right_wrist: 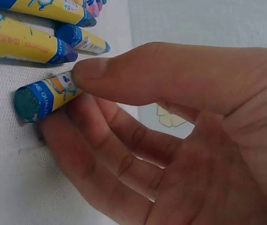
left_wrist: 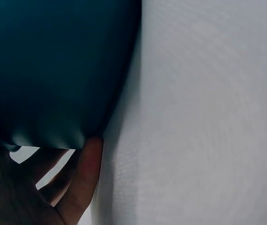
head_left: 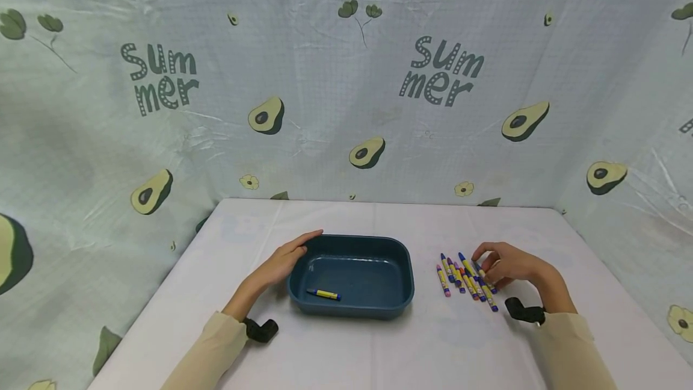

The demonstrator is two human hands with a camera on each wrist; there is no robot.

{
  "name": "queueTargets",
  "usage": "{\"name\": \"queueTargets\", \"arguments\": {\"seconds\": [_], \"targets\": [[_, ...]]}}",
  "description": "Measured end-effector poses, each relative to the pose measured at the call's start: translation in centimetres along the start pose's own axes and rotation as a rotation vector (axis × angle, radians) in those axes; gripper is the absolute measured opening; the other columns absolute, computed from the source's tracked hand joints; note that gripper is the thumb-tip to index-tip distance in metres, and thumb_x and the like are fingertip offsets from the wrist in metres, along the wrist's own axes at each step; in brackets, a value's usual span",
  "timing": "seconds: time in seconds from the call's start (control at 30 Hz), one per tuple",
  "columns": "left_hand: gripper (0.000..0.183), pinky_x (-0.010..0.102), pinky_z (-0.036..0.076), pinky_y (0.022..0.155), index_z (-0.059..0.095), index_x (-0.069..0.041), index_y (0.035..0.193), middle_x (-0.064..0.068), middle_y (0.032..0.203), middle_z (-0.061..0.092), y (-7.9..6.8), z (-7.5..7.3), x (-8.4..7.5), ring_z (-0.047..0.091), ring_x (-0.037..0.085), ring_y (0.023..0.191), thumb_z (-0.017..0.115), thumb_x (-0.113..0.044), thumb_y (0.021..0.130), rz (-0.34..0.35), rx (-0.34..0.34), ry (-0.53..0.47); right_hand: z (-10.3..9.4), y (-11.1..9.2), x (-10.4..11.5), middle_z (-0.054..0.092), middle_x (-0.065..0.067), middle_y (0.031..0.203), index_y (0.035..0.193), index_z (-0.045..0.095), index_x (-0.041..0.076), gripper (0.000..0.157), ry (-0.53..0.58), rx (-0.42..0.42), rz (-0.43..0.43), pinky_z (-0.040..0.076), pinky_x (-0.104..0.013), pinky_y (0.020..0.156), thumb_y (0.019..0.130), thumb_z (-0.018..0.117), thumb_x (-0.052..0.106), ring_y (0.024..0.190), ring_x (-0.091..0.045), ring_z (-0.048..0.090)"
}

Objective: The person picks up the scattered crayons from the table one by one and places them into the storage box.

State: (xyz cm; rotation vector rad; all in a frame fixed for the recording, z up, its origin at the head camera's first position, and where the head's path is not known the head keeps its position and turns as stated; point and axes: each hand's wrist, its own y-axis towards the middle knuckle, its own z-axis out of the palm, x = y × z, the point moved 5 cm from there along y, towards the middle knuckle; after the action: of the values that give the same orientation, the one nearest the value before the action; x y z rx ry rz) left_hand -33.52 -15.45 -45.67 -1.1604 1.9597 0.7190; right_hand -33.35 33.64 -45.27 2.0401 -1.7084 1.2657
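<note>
My left hand [head_left: 281, 265] rests against the left end of a dark teal rectangular tub [head_left: 352, 313], its fingers fairly straight along the rim and outer wall. Inside the tub lies one yellow-wrapped crayon [head_left: 325, 294]. To the right of the tub, my right hand [head_left: 511, 263] reaches down at the edge of a loose group of crayons [head_left: 468, 278]. In the right wrist view, the thumb and fingertips pinch a short crayon [right_wrist: 53, 93] with a dark green end and a yellow and blue wrapper. Its other end is hidden by the thumb.
A white cloth covers the table [head_left: 373, 354]. Behind it and at the sides hangs a pale curtain [head_left: 319, 65] printed with avocados and lettering. Each wrist carries a small black camera [head_left: 261, 330]. Neighbouring crayons [right_wrist: 25, 41] lie close beside the pinched one.
</note>
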Motion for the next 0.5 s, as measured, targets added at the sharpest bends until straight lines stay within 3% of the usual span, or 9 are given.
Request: {"name": "queueTargets", "arguments": {"seconds": [0.5], "targets": [[0.052, 0.061, 0.021, 0.128, 0.038, -0.017, 0.161, 0.009, 0.169, 0.035, 0.1, 0.0, 0.1, 0.025, 0.034, 0.159, 0.031, -0.01, 0.111, -0.004, 0.003, 0.009, -0.8, 0.1, -1.8, 0.061, -0.013, 0.107, 0.141, 0.049, 0.0, 0.058, 0.176, -0.022, -0.113, 0.056, -0.035, 0.074, 0.086, 0.067, 0.005, 0.089, -0.021, 0.061]]}}
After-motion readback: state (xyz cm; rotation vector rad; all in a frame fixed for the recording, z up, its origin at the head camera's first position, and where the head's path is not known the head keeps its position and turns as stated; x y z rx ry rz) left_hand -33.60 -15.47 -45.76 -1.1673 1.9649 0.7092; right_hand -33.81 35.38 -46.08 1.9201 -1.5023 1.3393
